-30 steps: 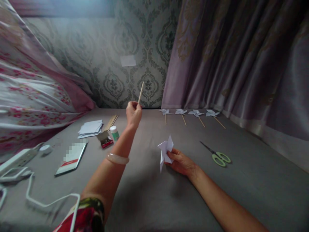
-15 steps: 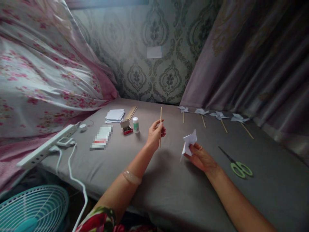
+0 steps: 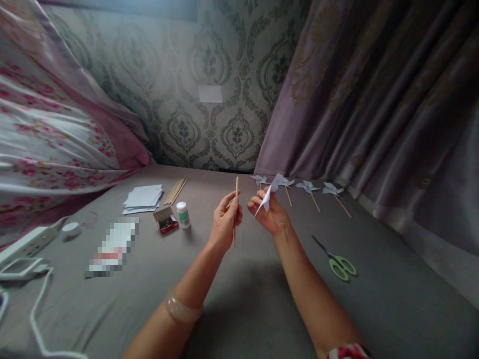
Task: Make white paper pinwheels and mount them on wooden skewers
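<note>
A thin wooden stick stands nearly upright in my left hand, whose fingers are wrapped round it. Just to the right, my right hand pinches a white paper pinwheel, turned almost edge-on to me. A small gap lies between the stick and the pinwheel. Both hands are raised over the grey sheet. Finished-looking pinwheels on sticks lie in a row behind my right hand. Green-handled scissors rest to the right of my right forearm.
To the left are a small white bottle, an open red box of small metal pieces, several wooden sticks and a stack of white paper. A power strip with white cables lies at the far left.
My right hand has risen and come closer to the left hand, turning the pinwheel edge-on. The stick stays upright in my left hand. The view has shifted to the right.
</note>
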`<state>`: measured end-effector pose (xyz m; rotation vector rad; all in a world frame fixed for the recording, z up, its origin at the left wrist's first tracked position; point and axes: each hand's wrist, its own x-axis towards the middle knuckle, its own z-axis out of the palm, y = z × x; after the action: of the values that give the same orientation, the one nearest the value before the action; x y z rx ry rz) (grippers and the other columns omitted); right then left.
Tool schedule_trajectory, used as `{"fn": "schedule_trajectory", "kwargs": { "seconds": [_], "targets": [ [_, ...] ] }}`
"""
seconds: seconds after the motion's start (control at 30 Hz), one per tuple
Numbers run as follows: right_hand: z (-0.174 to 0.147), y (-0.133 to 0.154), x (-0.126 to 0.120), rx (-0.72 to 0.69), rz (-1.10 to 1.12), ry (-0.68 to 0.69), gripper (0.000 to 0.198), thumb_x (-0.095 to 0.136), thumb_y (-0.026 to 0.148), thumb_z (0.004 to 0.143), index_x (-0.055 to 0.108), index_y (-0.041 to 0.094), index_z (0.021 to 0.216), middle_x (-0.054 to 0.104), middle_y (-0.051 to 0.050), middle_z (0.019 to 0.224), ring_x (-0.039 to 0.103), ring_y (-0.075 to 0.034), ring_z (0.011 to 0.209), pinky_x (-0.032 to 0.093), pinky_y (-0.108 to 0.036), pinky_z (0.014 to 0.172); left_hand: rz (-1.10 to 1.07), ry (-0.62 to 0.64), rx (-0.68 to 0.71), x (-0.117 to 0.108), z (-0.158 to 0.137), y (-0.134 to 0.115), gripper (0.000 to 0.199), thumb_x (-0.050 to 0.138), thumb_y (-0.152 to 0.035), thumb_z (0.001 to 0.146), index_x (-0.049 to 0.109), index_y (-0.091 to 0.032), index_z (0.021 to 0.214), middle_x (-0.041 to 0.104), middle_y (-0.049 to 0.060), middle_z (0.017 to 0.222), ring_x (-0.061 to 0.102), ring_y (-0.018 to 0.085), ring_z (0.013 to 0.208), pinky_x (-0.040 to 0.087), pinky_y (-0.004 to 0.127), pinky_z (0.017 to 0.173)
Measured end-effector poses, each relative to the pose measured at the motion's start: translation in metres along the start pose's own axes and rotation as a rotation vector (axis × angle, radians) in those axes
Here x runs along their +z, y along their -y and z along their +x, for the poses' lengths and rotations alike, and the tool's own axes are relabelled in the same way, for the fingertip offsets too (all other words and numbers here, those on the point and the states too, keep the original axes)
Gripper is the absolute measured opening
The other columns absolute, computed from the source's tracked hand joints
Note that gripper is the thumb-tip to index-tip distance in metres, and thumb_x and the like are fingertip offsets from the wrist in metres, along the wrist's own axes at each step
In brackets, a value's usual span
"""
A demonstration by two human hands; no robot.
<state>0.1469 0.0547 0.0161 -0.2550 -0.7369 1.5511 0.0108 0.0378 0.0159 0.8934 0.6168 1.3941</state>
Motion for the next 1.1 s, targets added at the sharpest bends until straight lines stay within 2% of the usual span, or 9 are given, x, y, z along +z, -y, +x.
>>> {"fn": "schedule_trajectory", "kwargs": {
  "seconds": [0.1, 0.23, 0.4, 0.57, 0.63, 0.77, 0.83, 0.97, 1.1],
  "targets": [
    [0.01, -0.008, 0.005, -0.007, 0.066, 0.038, 0.021, 0.082, 0.029, 0.065, 0.064, 0.028, 0.074, 0.053, 0.011, 0.065, 0.05, -0.007, 0.059, 0.052, -0.024, 0.068, -0.018, 0.001, -0.006, -0.001, 0.005, -0.002, 0.043, 0.075, -0.04, 0.069, 0.064, -0.016, 0.103, 0.057, -0.003, 0.06, 0.049, 0.006, 0.049, 0.033, 0.019, 0.048],
    [0.015, -0.009, 0.007, -0.045, 0.121, 0.053, 0.022, 0.083, 0.028, 0.064, 0.063, 0.026, 0.071, 0.05, 0.01, 0.063, 0.049, -0.007, 0.059, 0.052, -0.024, 0.068, -0.041, 0.002, -0.012, -0.001, 0.013, -0.009, 0.034, 0.078, -0.034, 0.064, 0.068, -0.012, 0.087, 0.064, 0.003, 0.071, 0.056, 0.008, 0.059, 0.039, 0.02, 0.055],
    [0.013, -0.008, 0.0, -0.059, 0.128, 0.004, 0.018, 0.081, 0.026, 0.069, 0.063, 0.026, 0.072, 0.047, 0.01, 0.061, 0.047, -0.007, 0.059, 0.052, -0.025, 0.071, -0.068, 0.01, 0.005, 0.003, 0.021, -0.014, 0.037, 0.078, -0.032, 0.064, 0.065, -0.014, 0.095, 0.058, -0.002, 0.062, 0.045, 0.004, 0.048, 0.029, 0.018, 0.046],
    [0.012, -0.005, -0.009, -0.039, 0.122, 0.016, 0.027, 0.086, 0.03, 0.06, 0.063, 0.026, 0.072, 0.048, 0.011, 0.061, 0.047, -0.007, 0.059, 0.052, -0.025, 0.07, -0.066, -0.001, 0.008, 0.009, 0.028, -0.011, 0.039, 0.077, -0.037, 0.067, 0.064, -0.016, 0.097, 0.051, -0.006, 0.055, 0.036, 0.003, 0.041, 0.02, 0.018, 0.041],
    [0.011, -0.003, -0.015, -0.032, 0.115, 0.004, 0.028, 0.087, 0.03, 0.059, 0.063, 0.026, 0.073, 0.049, 0.011, 0.062, 0.048, -0.007, 0.059, 0.052, -0.025, 0.07, -0.072, 0.0, -0.016, 0.009, 0.03, -0.008, 0.039, 0.077, -0.037, 0.066, 0.064, -0.016, 0.096, 0.053, -0.005, 0.056, 0.039, 0.003, 0.042, 0.023, 0.018, 0.042],
    [0.009, -0.001, -0.03, -0.018, 0.087, -0.052, 0.022, 0.083, 0.026, 0.065, 0.064, 0.027, 0.074, 0.053, 0.01, 0.065, 0.05, -0.007, 0.061, 0.051, -0.026, 0.071, -0.088, -0.031, -0.09, 0.005, 0.036, 0.003, 0.036, 0.079, -0.035, 0.063, 0.067, -0.013, 0.088, 0.059, -0.001, 0.063, 0.049, 0.005, 0.049, 0.032, 0.019, 0.047],
    [0.009, -0.002, -0.037, -0.008, 0.095, -0.066, 0.024, 0.085, 0.027, 0.062, 0.064, 0.027, 0.074, 0.054, 0.01, 0.065, 0.05, -0.007, 0.061, 0.051, -0.026, 0.071, -0.081, -0.051, -0.13, 0.002, 0.038, 0.008, 0.033, 0.079, -0.033, 0.062, 0.068, -0.012, 0.085, 0.061, 0.001, 0.067, 0.052, 0.006, 0.052, 0.035, 0.019, 0.05],
    [0.008, -0.008, -0.048, 0.006, 0.106, -0.089, 0.03, 0.088, 0.029, 0.055, 0.065, 0.025, 0.073, 0.053, 0.01, 0.064, 0.05, -0.007, 0.061, 0.05, -0.025, 0.07, -0.059, -0.062, -0.17, 0.0, 0.041, 0.016, 0.029, 0.078, -0.031, 0.063, 0.069, -0.012, 0.083, 0.062, 0.001, 0.068, 0.052, 0.006, 0.052, 0.036, 0.019, 0.05],
    [0.007, -0.012, -0.052, 0.006, 0.103, -0.101, 0.023, 0.084, 0.029, 0.062, 0.063, 0.026, 0.071, 0.047, 0.01, 0.06, 0.047, -0.007, 0.058, 0.047, -0.025, 0.067, -0.065, -0.05, -0.189, -0.002, 0.042, 0.019, 0.03, 0.077, -0.029, 0.065, 0.069, -0.012, 0.089, 0.062, 0.001, 0.068, 0.053, 0.006, 0.052, 0.037, 0.019, 0.05]
  ]
}}
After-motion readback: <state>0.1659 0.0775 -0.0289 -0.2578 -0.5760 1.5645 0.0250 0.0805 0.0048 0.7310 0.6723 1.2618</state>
